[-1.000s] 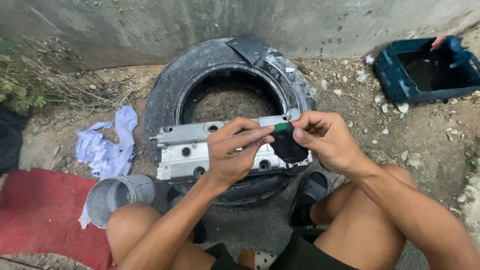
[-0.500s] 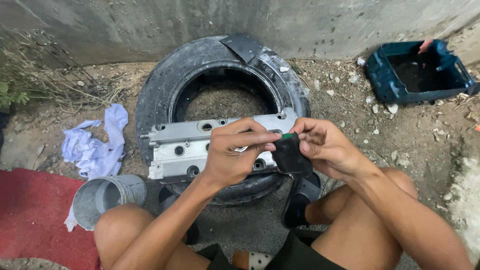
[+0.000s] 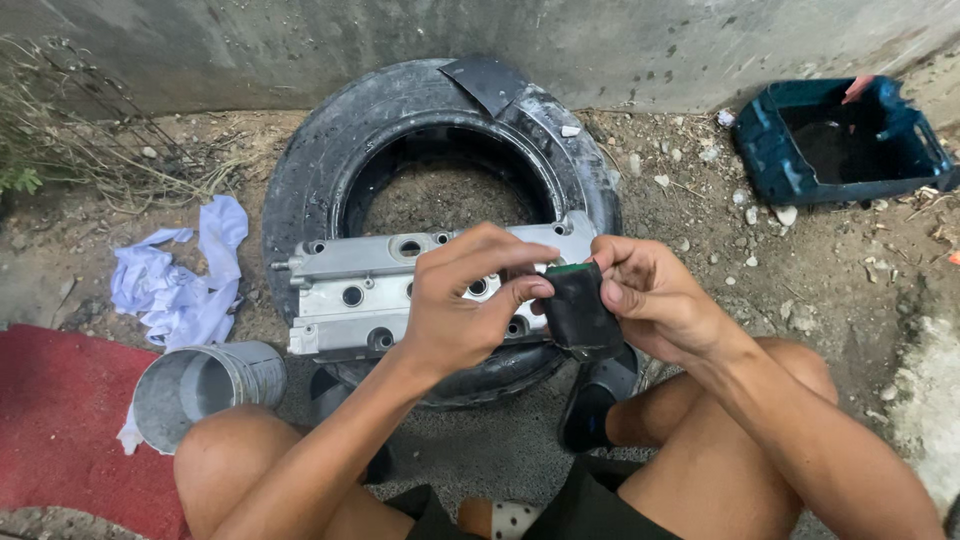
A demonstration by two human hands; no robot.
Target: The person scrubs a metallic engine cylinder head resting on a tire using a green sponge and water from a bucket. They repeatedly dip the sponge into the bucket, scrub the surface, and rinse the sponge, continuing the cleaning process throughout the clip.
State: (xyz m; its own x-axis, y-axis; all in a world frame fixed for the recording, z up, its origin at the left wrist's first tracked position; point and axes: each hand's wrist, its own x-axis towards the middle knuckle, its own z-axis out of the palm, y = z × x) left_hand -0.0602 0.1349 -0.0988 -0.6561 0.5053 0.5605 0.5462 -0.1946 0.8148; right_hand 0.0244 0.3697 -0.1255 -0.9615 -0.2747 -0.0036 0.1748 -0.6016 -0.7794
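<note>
Two bare hands meet over the middle of the scene, and between them sits a dark, blocky pad [image 3: 580, 312] with a thin green edge along its top. Right hand [image 3: 655, 300] has it wrapped, fingers curled round its right side and thumb pressed against the face, so that hand is clamped on the pad. Left hand [image 3: 465, 305] comes in from the left, fingers bunched together with the tips pinching the pad's upper left edge, just beside the green strip. Pad hangs in the air just above the near rim of a worn black tyre [image 3: 320, 170] lying flat on the dirt. Across that tyre's near side rests a silver metal engine cover [image 3: 340, 290] with round holes along it, partly hidden behind the left hand. Off to the left, a crumpled white rag [image 3: 185, 285] lies on the ground, and nearer, a grey metal can [image 3: 205, 385] lies tipped on its side by the edge of a red mat [image 3: 60, 420]. Far right, well apart from the hands, sits an open blue plastic case [image 3: 800, 140] against the concrete wall [image 3: 300, 40].
</note>
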